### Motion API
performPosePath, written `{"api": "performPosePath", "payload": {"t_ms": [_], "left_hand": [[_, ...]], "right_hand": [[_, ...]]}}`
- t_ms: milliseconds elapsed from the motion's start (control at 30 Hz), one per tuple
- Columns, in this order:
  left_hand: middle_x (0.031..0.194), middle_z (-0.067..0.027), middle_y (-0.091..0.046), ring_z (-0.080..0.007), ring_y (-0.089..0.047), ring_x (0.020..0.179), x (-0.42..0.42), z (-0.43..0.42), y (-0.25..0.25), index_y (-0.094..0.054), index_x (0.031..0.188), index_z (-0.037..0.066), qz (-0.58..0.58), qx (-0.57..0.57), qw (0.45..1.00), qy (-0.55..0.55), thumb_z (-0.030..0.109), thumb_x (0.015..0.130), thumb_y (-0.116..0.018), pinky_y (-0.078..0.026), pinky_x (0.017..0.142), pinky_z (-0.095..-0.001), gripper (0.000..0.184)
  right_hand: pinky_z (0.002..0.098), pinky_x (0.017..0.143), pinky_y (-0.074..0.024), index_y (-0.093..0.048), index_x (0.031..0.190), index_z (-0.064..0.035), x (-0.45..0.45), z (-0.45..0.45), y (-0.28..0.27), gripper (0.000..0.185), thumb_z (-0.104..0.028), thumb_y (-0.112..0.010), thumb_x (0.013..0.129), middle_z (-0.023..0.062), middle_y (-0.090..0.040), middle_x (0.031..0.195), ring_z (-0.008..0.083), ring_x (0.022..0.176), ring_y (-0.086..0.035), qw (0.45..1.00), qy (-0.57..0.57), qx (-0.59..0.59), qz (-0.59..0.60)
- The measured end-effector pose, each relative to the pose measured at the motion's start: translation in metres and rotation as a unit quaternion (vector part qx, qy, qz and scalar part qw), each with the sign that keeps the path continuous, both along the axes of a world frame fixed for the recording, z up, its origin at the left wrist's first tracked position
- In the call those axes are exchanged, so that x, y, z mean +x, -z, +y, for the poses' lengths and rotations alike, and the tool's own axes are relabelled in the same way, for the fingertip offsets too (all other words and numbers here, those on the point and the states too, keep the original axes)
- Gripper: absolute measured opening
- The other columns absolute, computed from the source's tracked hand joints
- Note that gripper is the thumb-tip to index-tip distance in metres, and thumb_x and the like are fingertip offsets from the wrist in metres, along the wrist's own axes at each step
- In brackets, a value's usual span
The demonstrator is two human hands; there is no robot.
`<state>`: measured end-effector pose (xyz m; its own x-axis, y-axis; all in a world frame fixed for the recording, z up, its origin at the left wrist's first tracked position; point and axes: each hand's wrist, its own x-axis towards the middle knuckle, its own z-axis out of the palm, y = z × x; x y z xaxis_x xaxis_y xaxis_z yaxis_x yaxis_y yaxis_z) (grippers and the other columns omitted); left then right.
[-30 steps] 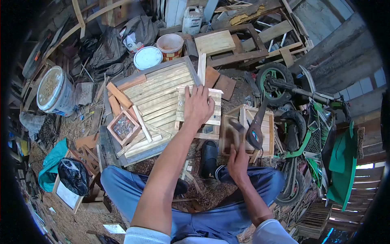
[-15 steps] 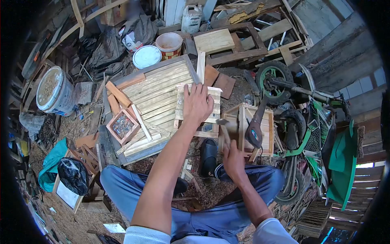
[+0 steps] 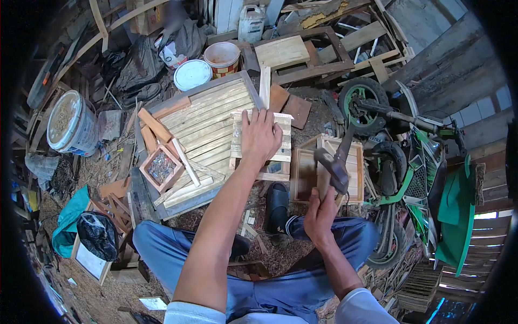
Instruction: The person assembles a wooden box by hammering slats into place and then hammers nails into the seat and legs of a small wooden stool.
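Note:
My left hand point(image 3: 261, 136) lies with outstretched fingers on a small slatted wooden box point(image 3: 280, 139), its fingertips at the far edge. That box rests on the right part of a slatted wooden panel point(image 3: 216, 116). To its right, my right hand point(image 3: 320, 216) is closed around the handle of a hammer point(image 3: 332, 171), the head raised. Behind the hammer stands a second wooden box point(image 3: 305, 175), partly hidden by it. On the panel's left side sits a small wooden tray point(image 3: 177, 178) of metal pieces that look like nails.
Loose wood strips point(image 3: 156, 127) lie on the panel. A lidded bucket point(image 3: 192, 75) and an uncovered one point(image 3: 222, 58) stand behind it. At the right is a small green motorbike point(image 3: 407, 183). A bucket of sawdust-like material point(image 3: 81, 137) stands left; scraps litter the floor.
The hammer has swung up and to the right, away from the box under my left hand. My left hand stays on that box.

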<state>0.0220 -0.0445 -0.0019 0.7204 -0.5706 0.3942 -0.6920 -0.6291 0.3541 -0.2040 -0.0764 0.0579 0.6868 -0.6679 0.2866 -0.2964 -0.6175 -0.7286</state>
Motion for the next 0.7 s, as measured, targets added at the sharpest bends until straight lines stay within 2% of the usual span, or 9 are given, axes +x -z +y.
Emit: {"api": "performPosePath", "payload": {"t_ms": [100, 133, 267, 367, 400, 500, 533, 667, 700], "left_hand": [[0.114, -0.0157, -0.057, -0.031, -0.048, 0.12, 0.003, -0.001, 0.001, -0.058, 0.11, 0.001, -0.009, -0.018, 1.0, 0.0, 0.026, 0.09, -0.046, -0.027, 0.111, -0.0532, 0.035], [0.113, -0.0159, -0.057, -0.0312, -0.048, 0.119, 0.002, 0.0, -0.001, -0.058, 0.11, 0.001, -0.001, -0.017, 1.0, 0.003, 0.026, 0.09, -0.046, -0.027, 0.111, -0.0532, 0.034], [0.11, -0.0163, -0.058, -0.03, -0.052, 0.11, 0.004, -0.002, 0.004, -0.057, 0.109, 0.001, -0.02, -0.021, 1.0, 0.001, 0.024, 0.087, -0.05, -0.03, 0.108, -0.0528, 0.033], [0.111, -0.0165, -0.058, -0.0299, -0.051, 0.112, 0.002, -0.001, -0.003, -0.057, 0.11, 0.001, -0.011, -0.001, 1.0, 0.003, 0.024, 0.087, -0.05, -0.03, 0.108, -0.0527, 0.034], [0.111, -0.0165, -0.058, -0.03, -0.051, 0.112, 0.0, -0.003, -0.002, -0.057, 0.11, 0.001, -0.018, -0.015, 1.0, 0.002, 0.024, 0.087, -0.05, -0.03, 0.108, -0.0527, 0.034], [0.112, -0.0164, -0.058, -0.0302, -0.051, 0.112, 0.001, -0.003, 0.001, -0.058, 0.11, 0.0, -0.034, -0.04, 0.999, -0.003, 0.024, 0.087, -0.05, -0.031, 0.107, -0.0524, 0.034], [0.112, -0.0163, -0.058, -0.0302, -0.051, 0.113, 0.0, -0.002, 0.001, -0.058, 0.11, 0.0, -0.029, -0.036, 0.999, -0.002, 0.024, 0.087, -0.05, -0.031, 0.107, -0.0522, 0.034], [0.114, -0.0161, -0.058, -0.0302, -0.051, 0.115, 0.002, -0.001, -0.003, -0.058, 0.113, 0.0, -0.001, -0.002, 1.0, 0.003, 0.024, 0.087, -0.05, -0.029, 0.109, -0.0518, 0.037], [0.115, -0.0162, -0.058, -0.0302, -0.051, 0.115, 0.002, 0.001, -0.003, -0.058, 0.113, 0.0, -0.001, 0.001, 1.0, 0.003, 0.024, 0.087, -0.05, -0.029, 0.109, -0.0519, 0.037]], "right_hand": [[0.0534, 0.053, -0.0428, -0.044, 0.093, -0.0004, -0.002, 0.0, 0.017, 0.015, -0.011, -0.054, 0.096, 0.0276, -0.056, 0.065, 0.0507, 0.065, -0.058, 0.997, -0.009, 0.033, 0.07], [0.0543, 0.052, -0.0425, -0.043, 0.095, -0.0004, 0.003, -0.005, 0.026, 0.016, -0.011, -0.055, 0.096, 0.0289, -0.057, 0.066, 0.0515, 0.065, -0.058, 0.98, -0.042, 0.021, 0.193], [0.0566, 0.05, -0.0425, -0.042, 0.098, -0.0003, 0.0, -0.004, 0.016, 0.018, -0.013, -0.055, 0.096, 0.0308, -0.057, 0.065, 0.0515, 0.066, -0.059, 0.988, -0.042, 0.011, 0.146], [0.0574, 0.052, -0.0435, -0.042, 0.097, -0.0008, 0.002, -0.002, 0.027, 0.017, -0.013, -0.054, 0.096, 0.0314, -0.058, 0.066, 0.0513, 0.067, -0.059, 0.989, -0.045, -0.012, 0.142], [0.0578, 0.054, -0.0441, -0.042, 0.098, -0.0012, 0.006, -0.008, 0.03, 0.017, -0.013, -0.054, 0.097, 0.0317, -0.059, 0.069, 0.0519, 0.069, -0.059, 0.971, -0.061, -0.007, 0.23], [0.0576, 0.055, -0.0439, -0.043, 0.099, -0.0004, 0.004, -0.009, 0.018, 0.016, -0.012, -0.053, 0.097, 0.0324, -0.059, 0.071, 0.0524, 0.07, -0.059, 0.978, -0.059, -0.004, 0.198], [0.0573, 0.055, -0.043, -0.043, 0.097, 0.0006, 0.003, -0.006, 0.015, 0.017, -0.012, -0.053, 0.097, 0.0336, -0.058, 0.072, 0.0523, 0.07, -0.059, 0.987, -0.046, 0.029, 0.15], [0.0581, 0.054, -0.0422, -0.042, 0.094, 0.0007, 0.002, 0.007, -0.012, 0.017, -0.013, -0.053, 0.097, 0.0335, -0.059, 0.071, 0.0525, 0.068, -0.059, 0.999, -0.015, 0.035, 0.011], [0.0567, 0.053, -0.0412, -0.043, 0.095, 0.0015, 0.002, 0.004, 0.0, 0.017, -0.012, -0.053, 0.097, 0.0317, -0.058, 0.069, 0.0516, 0.066, -0.058, 0.996, -0.029, 0.02, 0.079]]}}
